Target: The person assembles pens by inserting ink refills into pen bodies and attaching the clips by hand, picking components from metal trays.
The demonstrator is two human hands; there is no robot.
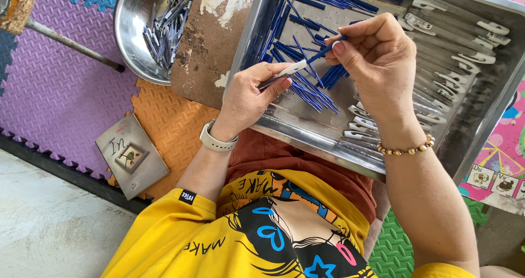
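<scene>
Nearest the camera is the person's yellow shirt (180,240) with a printed cartoon. Above it, the left hand (249,95), with a pale watch (216,141) at the wrist, is pinched shut on a white pen barrel (287,71). The right hand (377,59), wearing a bead bracelet (407,148), is closed on a thin blue refill (322,49) whose end meets the tip of the barrel. Both hands hover close together over a large metal tray (306,133) resting across the person's lap. Loose blue refills (309,89) lie scattered on the tray floor under the hands, and white pen barrels (443,86) are stacked along its right side. A small booklet (131,155) lies on the foam floor mats (60,86) to the left. Farther off, a round metal bowl (131,15) holds more pens.
</scene>
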